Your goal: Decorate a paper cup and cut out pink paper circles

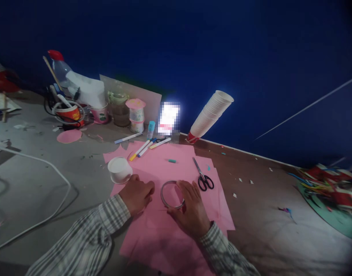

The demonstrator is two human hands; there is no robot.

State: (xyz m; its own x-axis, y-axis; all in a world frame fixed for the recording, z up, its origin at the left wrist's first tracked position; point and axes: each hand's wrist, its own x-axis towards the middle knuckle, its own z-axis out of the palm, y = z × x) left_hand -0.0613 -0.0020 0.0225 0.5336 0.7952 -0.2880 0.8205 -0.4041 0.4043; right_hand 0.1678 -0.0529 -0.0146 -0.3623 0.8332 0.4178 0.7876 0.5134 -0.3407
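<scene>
My right hand [191,209] grips a thin grey ring [162,194] by its right side, thumb below and fingers above. The ring lies on pink paper [160,237], which shows through its middle. To the left of the ring, my left hand [137,195] rests on the paper with its fingers curled in; whatever they hold, if anything, is hidden. Just behind that hand is a white paper cup [120,171]. Scissors with black handles [203,176] lie beyond my right hand. A small green piece [172,161] sits farther back on the paper.
Several markers [139,150] and a glue stick [151,130] are behind the paper, near a bright blurred screen [168,118]. A tall stack of cups [212,115] leans by the blue wall. Filled containers stand back left; a white cable [58,168] crosses the left side.
</scene>
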